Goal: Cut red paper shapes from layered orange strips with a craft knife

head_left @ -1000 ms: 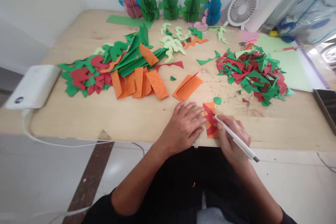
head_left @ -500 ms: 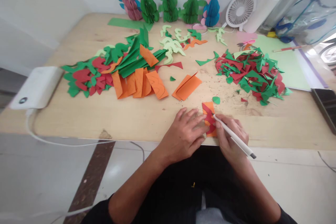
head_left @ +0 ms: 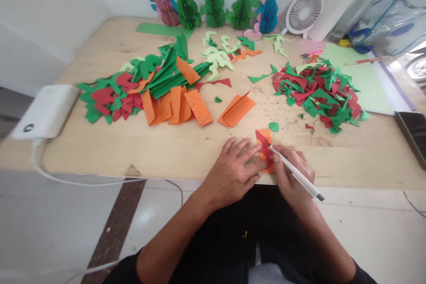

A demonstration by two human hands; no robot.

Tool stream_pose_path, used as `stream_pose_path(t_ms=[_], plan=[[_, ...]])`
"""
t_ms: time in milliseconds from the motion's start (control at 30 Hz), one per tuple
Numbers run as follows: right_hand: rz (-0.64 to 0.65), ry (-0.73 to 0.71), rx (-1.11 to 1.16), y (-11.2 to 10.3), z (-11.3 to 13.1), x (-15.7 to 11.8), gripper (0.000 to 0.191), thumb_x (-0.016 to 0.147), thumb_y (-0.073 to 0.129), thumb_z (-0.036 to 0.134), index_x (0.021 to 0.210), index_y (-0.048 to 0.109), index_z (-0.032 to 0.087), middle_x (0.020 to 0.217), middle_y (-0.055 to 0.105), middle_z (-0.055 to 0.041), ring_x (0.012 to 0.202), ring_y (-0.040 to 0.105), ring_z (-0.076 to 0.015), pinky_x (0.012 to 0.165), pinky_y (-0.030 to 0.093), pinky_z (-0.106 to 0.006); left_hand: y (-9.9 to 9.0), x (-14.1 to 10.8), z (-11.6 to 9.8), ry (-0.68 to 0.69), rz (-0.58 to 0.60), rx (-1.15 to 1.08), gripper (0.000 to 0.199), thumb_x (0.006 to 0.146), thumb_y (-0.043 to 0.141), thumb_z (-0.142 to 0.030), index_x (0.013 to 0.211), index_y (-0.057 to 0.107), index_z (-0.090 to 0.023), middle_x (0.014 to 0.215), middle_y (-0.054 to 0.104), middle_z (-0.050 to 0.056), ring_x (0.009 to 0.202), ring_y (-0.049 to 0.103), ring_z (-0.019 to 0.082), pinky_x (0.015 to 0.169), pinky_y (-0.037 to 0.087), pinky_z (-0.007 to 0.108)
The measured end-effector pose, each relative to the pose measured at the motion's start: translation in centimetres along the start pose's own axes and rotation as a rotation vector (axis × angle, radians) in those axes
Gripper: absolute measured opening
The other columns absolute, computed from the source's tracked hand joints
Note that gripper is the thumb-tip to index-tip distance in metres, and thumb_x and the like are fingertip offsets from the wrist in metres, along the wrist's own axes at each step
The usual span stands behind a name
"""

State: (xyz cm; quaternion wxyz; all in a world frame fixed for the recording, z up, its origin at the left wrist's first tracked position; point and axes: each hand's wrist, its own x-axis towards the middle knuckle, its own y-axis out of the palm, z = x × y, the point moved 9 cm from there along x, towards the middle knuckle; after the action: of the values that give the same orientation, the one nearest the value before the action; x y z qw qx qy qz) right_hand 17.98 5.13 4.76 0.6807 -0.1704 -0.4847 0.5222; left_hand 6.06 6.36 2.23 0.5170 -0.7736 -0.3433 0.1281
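Observation:
A wavy red paper shape [head_left: 265, 151] lies on an orange paper piece [head_left: 265, 132] at the table's front edge. My left hand [head_left: 234, 171] rests flat with fingers spread, its fingertips on the red shape and the orange paper. In my right hand [head_left: 294, 173] is a white pen [head_left: 297, 172], its tip at the right edge of the red shape. A folded orange paper [head_left: 237, 110] lies just beyond my hands, and a small green scrap [head_left: 274, 127] sits behind the orange piece.
Left are cut red and green shapes [head_left: 103, 96], folded green strips [head_left: 169, 73] and orange papers [head_left: 159, 108]. A scrap pile [head_left: 319, 93] and a phone [head_left: 412, 135] lie right. Paper figures [head_left: 213, 9] and a fan [head_left: 304, 13] stand behind; a power bank [head_left: 46, 111] is far left.

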Motion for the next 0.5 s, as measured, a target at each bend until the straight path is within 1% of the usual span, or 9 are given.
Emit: stream_pose_path(t_ms=[267, 367, 500], plan=[[0.012, 0.020, 0.001, 0.14, -0.19, -0.07, 0.016, 0.097, 0.050, 0.027, 0.102, 0.064, 0.022, 0.090, 0.076, -0.0048, 0.073, 0.069, -0.0180, 0.073, 0.048, -0.033, -0.03, -0.14, -0.14, -0.008, -0.015, 0.011, 0.031, 0.097, 0.048, -0.029, 0.124, 0.064, -0.027, 0.142, 0.054, 0.009, 0.137, 0.040, 0.032, 0.115, 0.025, 0.061], [0.011, 0.030, 0.004, 0.05, -0.24, 0.04, 0.016, 0.097, 0.050, 0.028, 0.101, 0.064, 0.022, 0.087, 0.075, -0.0045, 0.073, 0.069, -0.0182, 0.072, 0.049, -0.032, 0.00, -0.14, -0.13, -0.004, -0.012, 0.010, 0.033, 0.097, 0.047, -0.029, 0.126, 0.063, -0.027, 0.143, 0.054, 0.009, 0.138, 0.040, 0.032, 0.116, 0.025, 0.061], [0.021, 0.075, 0.085, -0.06, -0.76, 0.12, 0.016, 0.096, 0.051, 0.029, 0.098, 0.065, 0.023, 0.084, 0.074, -0.0031, 0.073, 0.069, -0.0177, 0.070, 0.051, -0.031, 0.05, -0.14, -0.06, -0.006, -0.005, 0.007, 0.033, 0.098, 0.047, -0.029, 0.126, 0.063, -0.028, 0.143, 0.053, 0.007, 0.138, 0.040, 0.031, 0.116, 0.025, 0.060]])
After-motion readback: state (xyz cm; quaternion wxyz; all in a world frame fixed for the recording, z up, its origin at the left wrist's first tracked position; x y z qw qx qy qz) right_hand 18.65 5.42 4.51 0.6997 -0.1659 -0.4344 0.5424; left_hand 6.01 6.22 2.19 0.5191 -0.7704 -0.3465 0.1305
